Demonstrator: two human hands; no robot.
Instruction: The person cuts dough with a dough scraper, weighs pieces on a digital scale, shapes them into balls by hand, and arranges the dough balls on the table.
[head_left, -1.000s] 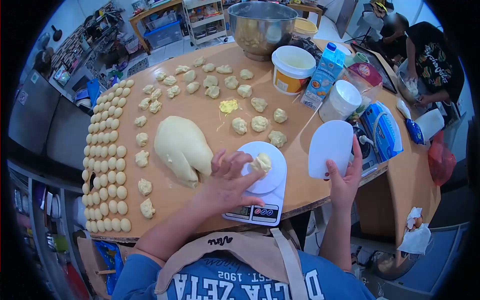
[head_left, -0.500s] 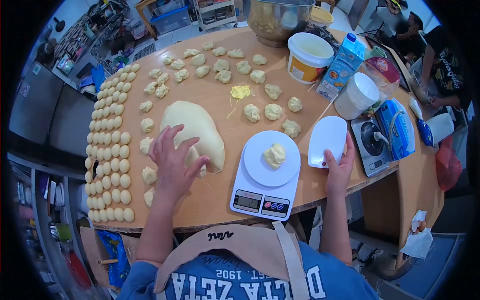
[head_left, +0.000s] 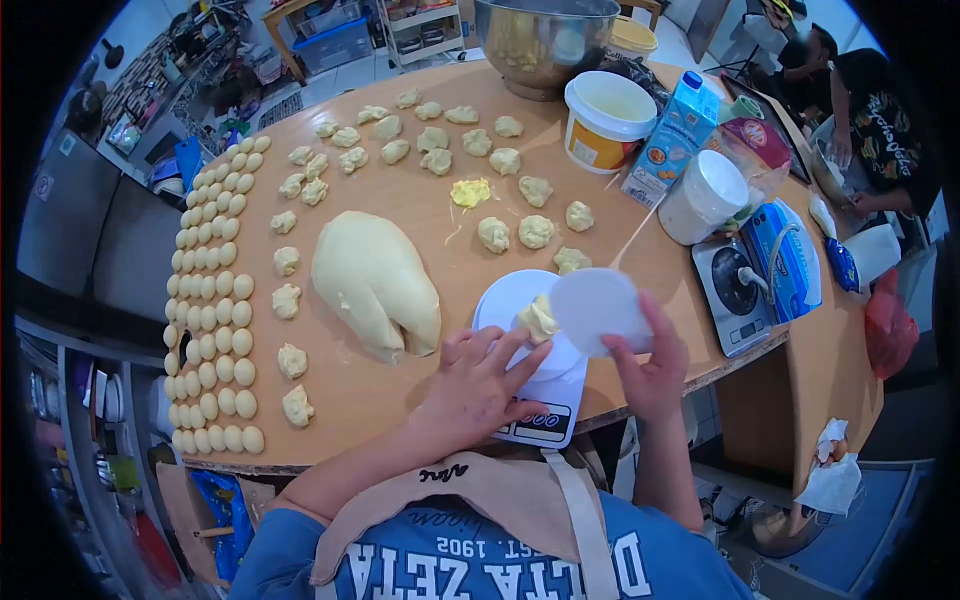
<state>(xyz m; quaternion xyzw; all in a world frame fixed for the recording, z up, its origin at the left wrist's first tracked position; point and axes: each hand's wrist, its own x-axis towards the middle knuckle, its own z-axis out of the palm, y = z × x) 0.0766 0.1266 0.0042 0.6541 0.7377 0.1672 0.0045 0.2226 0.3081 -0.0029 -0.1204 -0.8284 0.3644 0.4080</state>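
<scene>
My left hand (head_left: 480, 385) is over the white kitchen scale (head_left: 575, 380), fingers spread, their tips at a small dough piece (head_left: 538, 320) on its round plate. Its thumb lies apart, over the scale's front panel. In my right hand (head_left: 655, 365) is a white plastic scraper (head_left: 600, 308), its edge beside the same dough piece and over the plate. The scale's display is mostly hidden by my left hand. To the left rests a large dough mass (head_left: 370, 275) with a split at its near end.
Rows of smooth dough balls (head_left: 225, 315) line the left edge. Rough dough pieces (head_left: 436, 161) lie farther back, near a steel bowl (head_left: 545, 45), white tub (head_left: 607, 120) and blue carton (head_left: 672, 140). A second scale (head_left: 733, 295) is right. A co-worker (head_left: 875, 130) stands back right.
My left hand has moved right from the large dough mass to the piece on the scale. My right hand has brought the scraper left and tilted it over the plate.
</scene>
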